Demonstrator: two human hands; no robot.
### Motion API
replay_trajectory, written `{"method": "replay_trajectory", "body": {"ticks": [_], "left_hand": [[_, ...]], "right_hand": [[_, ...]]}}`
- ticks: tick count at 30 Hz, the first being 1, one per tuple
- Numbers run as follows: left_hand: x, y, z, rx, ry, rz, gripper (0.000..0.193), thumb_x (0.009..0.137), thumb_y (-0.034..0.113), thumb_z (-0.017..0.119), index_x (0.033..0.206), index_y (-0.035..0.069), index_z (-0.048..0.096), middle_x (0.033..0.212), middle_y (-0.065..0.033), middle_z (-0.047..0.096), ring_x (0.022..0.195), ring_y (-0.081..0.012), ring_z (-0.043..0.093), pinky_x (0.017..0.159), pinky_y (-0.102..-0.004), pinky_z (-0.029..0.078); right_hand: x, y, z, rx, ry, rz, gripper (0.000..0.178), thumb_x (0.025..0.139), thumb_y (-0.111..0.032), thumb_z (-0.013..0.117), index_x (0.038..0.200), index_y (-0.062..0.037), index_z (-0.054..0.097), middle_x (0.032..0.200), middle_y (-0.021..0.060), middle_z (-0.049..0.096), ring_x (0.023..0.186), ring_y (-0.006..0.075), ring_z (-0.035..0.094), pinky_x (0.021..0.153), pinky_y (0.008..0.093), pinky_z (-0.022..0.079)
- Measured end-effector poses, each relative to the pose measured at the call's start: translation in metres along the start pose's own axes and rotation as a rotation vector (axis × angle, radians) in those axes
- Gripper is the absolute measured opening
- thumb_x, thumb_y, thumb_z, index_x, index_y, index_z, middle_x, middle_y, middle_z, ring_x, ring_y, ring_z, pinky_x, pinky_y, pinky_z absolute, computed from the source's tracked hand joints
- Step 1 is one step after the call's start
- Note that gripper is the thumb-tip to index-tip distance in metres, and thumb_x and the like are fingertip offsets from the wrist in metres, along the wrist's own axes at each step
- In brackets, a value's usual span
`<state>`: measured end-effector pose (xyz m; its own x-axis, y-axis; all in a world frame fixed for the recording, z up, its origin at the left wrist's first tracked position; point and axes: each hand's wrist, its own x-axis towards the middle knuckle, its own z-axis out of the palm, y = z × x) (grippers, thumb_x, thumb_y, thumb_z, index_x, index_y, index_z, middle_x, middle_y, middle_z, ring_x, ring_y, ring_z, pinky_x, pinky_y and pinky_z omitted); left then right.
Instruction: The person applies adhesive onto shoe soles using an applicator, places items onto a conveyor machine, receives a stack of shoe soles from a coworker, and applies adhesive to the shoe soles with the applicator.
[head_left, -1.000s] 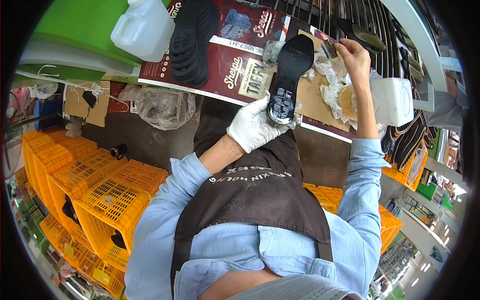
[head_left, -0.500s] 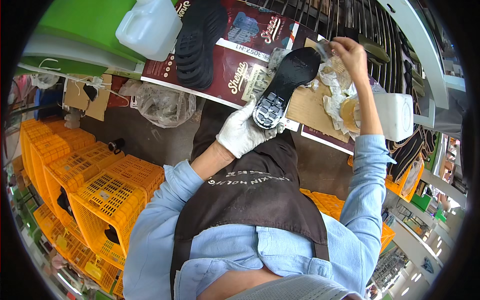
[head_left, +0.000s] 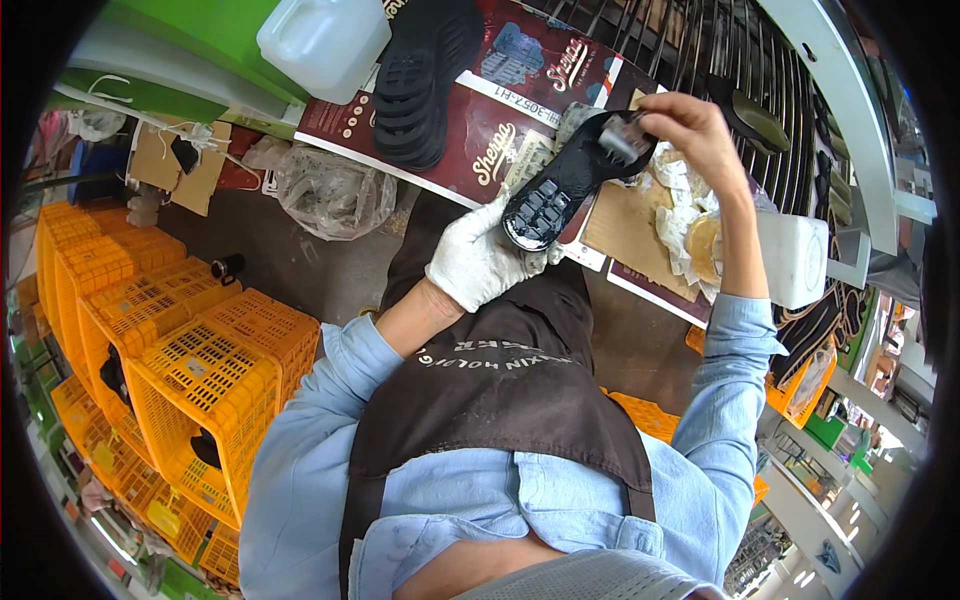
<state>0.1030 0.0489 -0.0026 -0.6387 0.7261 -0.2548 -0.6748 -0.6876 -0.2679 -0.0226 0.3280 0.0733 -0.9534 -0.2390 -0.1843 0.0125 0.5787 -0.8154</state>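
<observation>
A black shoe sole (head_left: 568,178) is gripped by the heel in my left hand (head_left: 472,258), which wears a white glove. Its heel treads look wet, with white residue along the rim, and the toe points away to the right. My bare right hand (head_left: 698,142) pinches a small brush (head_left: 625,138), blurred by motion, against the sole's toe area. Crumpled white paper (head_left: 680,205) and an amber-coloured round container (head_left: 706,246) lie just right of the sole, on a piece of brown cardboard (head_left: 630,238).
Stacked black soles (head_left: 412,110) stand on the dark red printed board (head_left: 350,140), beside a translucent white jug (head_left: 325,48). A white square bottle (head_left: 792,262) is right of my forearm. A metal rack (head_left: 690,45) lies beyond. Orange crates (head_left: 205,375) line the left floor.
My right hand has moved the brush left, from beside the toe onto the sole's surface. The left hand still grips the heel, and the view has shifted slightly.
</observation>
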Motion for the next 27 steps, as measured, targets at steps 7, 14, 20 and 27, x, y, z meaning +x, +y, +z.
{"method": "replay_trajectory", "body": {"ticks": [7,14,20,27], "left_hand": [[0.0,-0.001,0.005,0.065,0.047,0.068,0.041,0.099,0.032,0.036,0.129,0.006,0.044,0.121,-0.0213,0.052,0.099,-0.0392,0.057,0.082,-0.0462,0.053],[-0.001,0.003,-0.002,0.146,0.011,0.047,0.041,0.099,0.032,0.037,0.129,0.005,0.044,0.116,-0.0188,0.056,0.094,-0.0357,0.06,0.078,-0.0428,0.055],[-0.002,0.008,-0.003,0.188,0.015,0.022,0.039,0.098,0.034,0.04,0.122,0.005,0.05,0.115,-0.0198,0.055,0.094,-0.0332,0.058,0.077,-0.0423,0.054],[-0.004,0.004,-0.001,0.24,0.056,0.073,0.038,0.097,0.033,0.04,0.121,0.005,0.051,0.115,-0.0191,0.056,0.093,-0.0314,0.059,0.079,-0.0421,0.052]], "right_hand": [[0.016,0.018,-0.016,-0.029,0.218,-0.028,0.028,0.085,-0.012,0.067,0.108,0.0045,0.064,0.09,0.0063,0.068,0.078,0.0086,0.061,0.072,0.0228,0.049],[0.024,0.04,-0.039,-0.047,0.425,0.085,0.026,0.085,-0.014,0.066,0.104,0.0037,0.066,0.087,0.006,0.068,0.075,0.0103,0.06,0.069,0.0238,0.048],[0.031,0.054,-0.036,-0.217,0.365,0.1,0.026,0.086,-0.015,0.065,0.105,0.0035,0.066,0.087,0.0069,0.068,0.076,0.0091,0.061,0.071,0.0239,0.049],[0.032,0.058,-0.021,-0.213,0.253,0.009,0.028,0.086,-0.02,0.066,0.104,0.0011,0.067,0.084,0.0008,0.065,0.07,0.0063,0.055,0.064,0.0199,0.045]]}}
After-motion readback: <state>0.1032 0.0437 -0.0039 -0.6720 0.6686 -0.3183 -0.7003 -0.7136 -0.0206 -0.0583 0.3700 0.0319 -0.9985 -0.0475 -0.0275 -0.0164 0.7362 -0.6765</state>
